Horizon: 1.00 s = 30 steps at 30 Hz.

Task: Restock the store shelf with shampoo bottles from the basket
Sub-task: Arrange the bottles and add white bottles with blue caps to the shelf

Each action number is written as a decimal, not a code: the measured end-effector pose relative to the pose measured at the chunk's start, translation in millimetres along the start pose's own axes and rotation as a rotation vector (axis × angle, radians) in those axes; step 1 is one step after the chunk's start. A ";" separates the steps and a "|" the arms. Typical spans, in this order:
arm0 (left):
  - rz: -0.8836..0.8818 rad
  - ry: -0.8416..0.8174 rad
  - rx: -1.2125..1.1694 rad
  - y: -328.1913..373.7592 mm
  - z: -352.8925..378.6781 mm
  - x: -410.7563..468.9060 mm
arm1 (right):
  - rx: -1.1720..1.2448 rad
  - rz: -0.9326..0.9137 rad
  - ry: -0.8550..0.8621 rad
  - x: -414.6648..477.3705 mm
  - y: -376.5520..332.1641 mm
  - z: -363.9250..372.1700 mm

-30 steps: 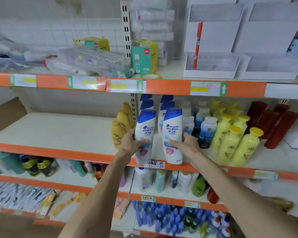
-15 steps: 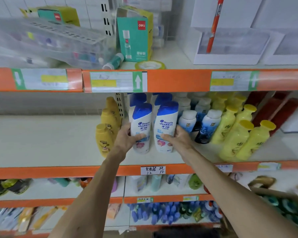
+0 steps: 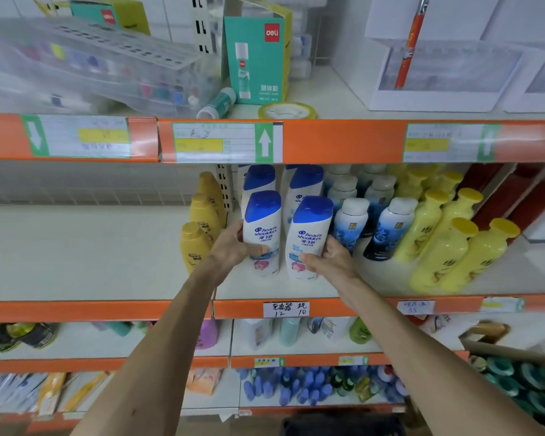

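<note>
Two white shampoo bottles with blue caps stand upright on the middle shelf [image 3: 107, 265]. My left hand [image 3: 233, 247] grips the left bottle [image 3: 262, 228] from its left side. My right hand [image 3: 331, 258] grips the right bottle [image 3: 309, 234] from its right side and low front. Behind them stand two more of the same blue-capped bottles [image 3: 306, 184]. The basket is not clearly in view; a box [image 3: 516, 379] with teal-capped items sits at the lower right.
Gold bottles [image 3: 199, 240] stand just left of my left hand. White-capped blue bottles [image 3: 387, 231] and yellow bottles [image 3: 453, 253] fill the shelf to the right. The orange upper shelf edge [image 3: 343, 141] hangs above. The lower shelves hold other bottles.
Both hands have carried the two bottles from the shelf's front edge inward onto the shelf, in front of the matching bottles. The camera has moved closer.
</note>
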<state>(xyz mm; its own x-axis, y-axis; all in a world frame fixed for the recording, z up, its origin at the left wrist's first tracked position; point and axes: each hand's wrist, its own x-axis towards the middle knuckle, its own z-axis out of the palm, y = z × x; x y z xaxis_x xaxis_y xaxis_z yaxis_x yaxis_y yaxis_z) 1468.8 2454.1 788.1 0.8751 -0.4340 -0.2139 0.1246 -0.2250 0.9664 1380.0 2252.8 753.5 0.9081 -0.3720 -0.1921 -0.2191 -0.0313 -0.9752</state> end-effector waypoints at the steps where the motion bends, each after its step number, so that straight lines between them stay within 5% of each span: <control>1: 0.005 -0.005 0.013 3.5 1.8 -1.6 | -0.019 0.002 -0.008 -0.1 -1.0 -0.2; 15: 0.231 0.146 0.124 45.0 12.9 -16.1 | -0.187 -0.237 -0.004 -10.3 -77.0 -12.1; 20: 0.235 0.086 0.340 56.7 4.2 -9.8 | -0.187 -0.243 0.004 -4.5 -74.7 -13.4; 30: 0.247 0.114 0.381 58.6 2.2 -4.0 | -0.219 -0.237 -0.038 12.6 -77.1 -12.5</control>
<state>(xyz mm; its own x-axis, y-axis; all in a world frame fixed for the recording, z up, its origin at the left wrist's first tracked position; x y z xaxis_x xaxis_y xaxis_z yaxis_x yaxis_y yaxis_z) 1471.6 2440.7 845.3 0.9053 -0.4214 0.0534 -0.2558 -0.4406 0.8605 1403.8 2238.9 827.6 0.9548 -0.2958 0.0292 -0.0680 -0.3129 -0.9474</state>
